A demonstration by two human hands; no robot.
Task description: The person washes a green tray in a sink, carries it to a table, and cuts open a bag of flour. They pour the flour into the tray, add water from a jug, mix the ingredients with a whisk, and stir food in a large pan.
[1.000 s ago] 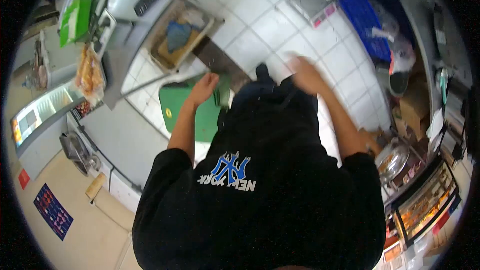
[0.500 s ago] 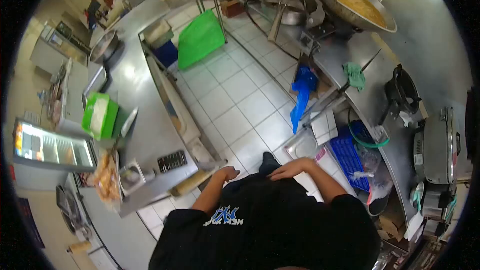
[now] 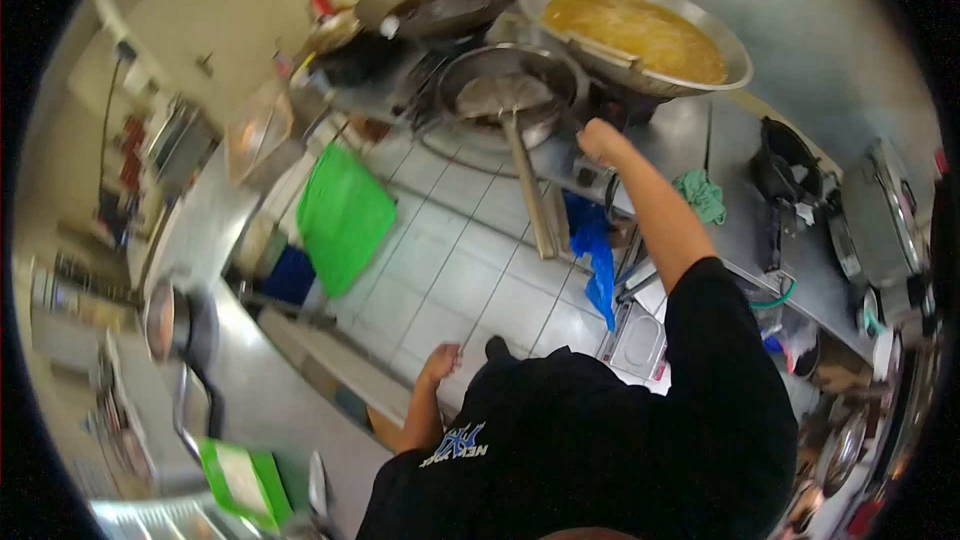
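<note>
My right hand (image 3: 598, 140) is stretched out to the front of the stove, just below the rim of a wide wok (image 3: 640, 30) full of yellow-orange liquid. Its fingers curl away from me, so what they touch is hidden. Left of it sits a round steel pan (image 3: 505, 90) whose long handle (image 3: 530, 190) points back toward me. My left hand (image 3: 440, 360) hangs low beside my black shirt, fingers loose, holding nothing, near the edge of a steel counter (image 3: 250, 380).
A dark wok (image 3: 440, 0) sits at the far end of the stove. A green cloth (image 3: 700, 195) and a black burner (image 3: 785, 170) are on the steel bench at right. A blue bag (image 3: 595, 250) hangs under the stove. A green sheet (image 3: 345, 215) leans over the tiled aisle.
The view has swung up from the floor toward the stove. My right hand has risen from my waist and reached out to the stove front. My left hand has dropped to my side.
</note>
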